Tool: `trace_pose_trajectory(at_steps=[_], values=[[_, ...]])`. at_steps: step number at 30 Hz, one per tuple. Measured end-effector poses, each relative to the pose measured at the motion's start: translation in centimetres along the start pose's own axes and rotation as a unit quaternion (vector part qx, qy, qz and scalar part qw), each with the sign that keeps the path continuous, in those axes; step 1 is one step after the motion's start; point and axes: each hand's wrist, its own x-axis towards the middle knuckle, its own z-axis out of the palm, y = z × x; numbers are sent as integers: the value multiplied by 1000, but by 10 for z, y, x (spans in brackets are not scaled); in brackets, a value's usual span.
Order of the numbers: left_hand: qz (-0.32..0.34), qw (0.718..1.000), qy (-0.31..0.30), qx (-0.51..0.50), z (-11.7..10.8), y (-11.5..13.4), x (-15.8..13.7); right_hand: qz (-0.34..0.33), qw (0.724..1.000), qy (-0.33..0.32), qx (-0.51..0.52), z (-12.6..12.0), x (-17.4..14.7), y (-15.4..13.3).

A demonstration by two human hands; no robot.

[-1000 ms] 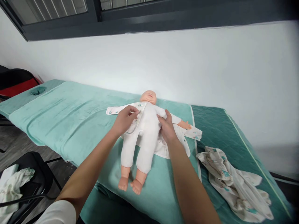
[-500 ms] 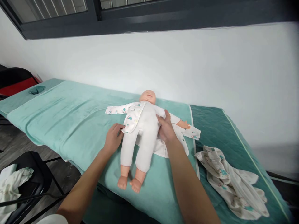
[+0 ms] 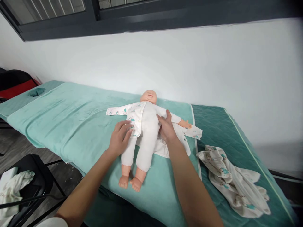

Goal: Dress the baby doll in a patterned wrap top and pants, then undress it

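A baby doll point(image 3: 147, 138) with a white cloth body lies on its back, head toward the wall. One side of a printed baby shirt point(image 3: 137, 115) covers part of its chest, with that sleeve on. The shirt's other half lies spread beneath the doll, its sleeve beside the doll's bare hand. My left hand point(image 3: 120, 137) rests on the lower front edge of the shirt, fingers spread and slightly bent. Against the doll's side at the waist is my right hand point(image 3: 167, 128), thumb raised apart; its other fingers are partly hidden at the body.
A green towel point(image 3: 78, 116) covers the massage bed. Crumpled printed clothing point(image 3: 234, 179) lies on the darker quilted cover point(image 3: 213, 126) at right. A black chair point(image 3: 40, 179) with cloth on it stands at lower left. The white wall point(image 3: 224, 63) runs behind the bed.
My left hand has moved from the shirt's outer edge inward onto its front, its fingers spreading flatter. My right hand stays at the doll's side. The view has shifted slightly.
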Motion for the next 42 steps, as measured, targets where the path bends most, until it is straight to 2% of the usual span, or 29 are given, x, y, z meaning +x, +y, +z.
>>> trace_pose_trajectory(at_steps=[4,8,11,12,14,16,17,19,21,26,30,32,34,36,39,42], values=[[4,996,-91,-25,12,2,27,5,997,-7,-76,-6,-1,-6],[32,988,-152,3,27,2,65,-34,977,-17,-211,-22,-5,-25],[31,982,-182,32,37,8,95,-58,948,48,-310,-43,-10,-46],[29,981,-189,42,40,12,103,-62,927,85,-359,-52,-11,-53],[34,978,-195,59,47,23,117,-55,857,155,-489,-71,-13,-65],[68,975,-195,80,56,38,127,-20,774,180,-606,-89,-13,-70],[96,971,-201,92,63,46,131,3,746,172,-643,-96,-13,-71],[157,954,-228,118,80,63,138,33,721,139,-678,-105,-12,-68],[203,930,-274,138,103,79,144,30,714,114,-690,-107,-10,-64],[218,873,-386,205,166,105,157,20,730,76,-679,-94,-7,-55],[223,846,-416,248,189,105,166,7,755,81,-651,-81,-6,-48],[224,843,-414,260,189,100,170,5,792,96,-603,-78,-3,-44],[218,848,-399,273,183,95,175,8,853,120,-507,-80,0,-40],[212,856,-375,287,174,91,178,10,901,148,-409,-85,5,-38],[212,870,-336,291,160,89,181,-5,938,168,-305,-97,11,-37],[227,873,-323,286,144,91,180,-47,971,150,-180,-108,16,-40]])
